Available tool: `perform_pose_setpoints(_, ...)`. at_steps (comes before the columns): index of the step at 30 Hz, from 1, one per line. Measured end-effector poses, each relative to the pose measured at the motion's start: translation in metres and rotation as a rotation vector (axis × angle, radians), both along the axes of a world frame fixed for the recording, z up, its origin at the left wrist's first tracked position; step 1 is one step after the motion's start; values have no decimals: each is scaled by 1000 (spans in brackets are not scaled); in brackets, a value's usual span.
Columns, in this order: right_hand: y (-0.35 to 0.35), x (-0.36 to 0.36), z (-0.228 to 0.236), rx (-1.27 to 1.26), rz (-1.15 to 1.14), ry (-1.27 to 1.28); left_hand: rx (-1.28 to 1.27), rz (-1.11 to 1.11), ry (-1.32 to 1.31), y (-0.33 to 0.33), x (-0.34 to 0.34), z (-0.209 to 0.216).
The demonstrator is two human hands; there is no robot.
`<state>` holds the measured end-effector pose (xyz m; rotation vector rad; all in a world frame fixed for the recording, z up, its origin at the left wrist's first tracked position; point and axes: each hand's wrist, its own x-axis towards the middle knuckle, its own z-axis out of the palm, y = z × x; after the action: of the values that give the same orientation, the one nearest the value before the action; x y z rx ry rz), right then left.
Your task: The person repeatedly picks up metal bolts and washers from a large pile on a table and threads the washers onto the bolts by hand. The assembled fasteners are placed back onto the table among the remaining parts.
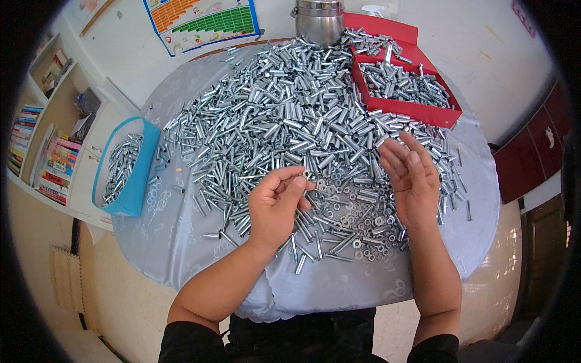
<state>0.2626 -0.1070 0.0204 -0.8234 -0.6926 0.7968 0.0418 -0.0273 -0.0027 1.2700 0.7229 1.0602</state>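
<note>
The fingers point(298, 180) of the left hand point(275, 206) are bent together and pinch a small metal washer point(306, 175) at their tips, just above the pile. The right hand point(410, 178) is held up beside it with the palm turned inward and the fingers spread loosely; it holds nothing. Under and between both hands lie flat washers point(357, 212) scattered on the counter point(181, 242), which carries a pale grey patterned cloth. Behind them spreads a very large heap of short shiny metal tubes point(284, 115), covering most of the counter. At the far right stands a red tray point(423, 109) with more tubes inside. At the left edge is a blue bin point(140, 175), also partly filled with tubes. A steel pot point(319, 21) stands at the far edge.
</note>
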Motion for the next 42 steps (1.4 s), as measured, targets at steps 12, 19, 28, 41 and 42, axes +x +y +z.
perform_pose_setpoints(12,-2,7,-10,-147,-6,-125,894,13,723,16,-5,-1)
perform_pose_setpoints(19,-3,-1,-7,-273,-154,-332,992,-8,829,16,-3,-6)
perform_pose_setpoints(28,1,7,-15,-285,-371,-1446,997,-11,849,12,0,-4)
perform_pose_setpoints(41,7,1,-17,-296,-247,-1527,825,48,520,3,2,5)
perform_pose_setpoints(42,7,1,-16,-290,-257,-1462,838,14,494,5,0,3)
